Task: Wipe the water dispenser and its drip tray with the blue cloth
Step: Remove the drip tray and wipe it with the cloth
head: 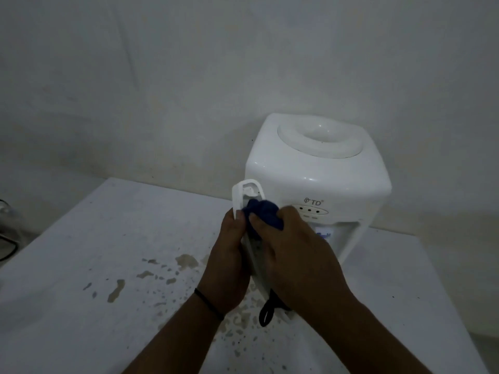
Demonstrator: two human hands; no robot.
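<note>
A white tabletop water dispenser (318, 168) stands at the back right of the table, against the wall. In front of it my left hand (229, 255) grips the white drip tray (244, 195), held upright off the table. My right hand (294, 255) holds the bunched blue cloth (266, 211) pressed against the tray's inner face near its top. A dark loop of the cloth (266, 314) hangs below my hands. The tray's lower part is hidden by my hands.
The white table (94, 265) is stained with brownish spots and splashes in front of the dispenser. A dark object with a cable (8, 230) sits at the far left edge. A pale wall runs behind.
</note>
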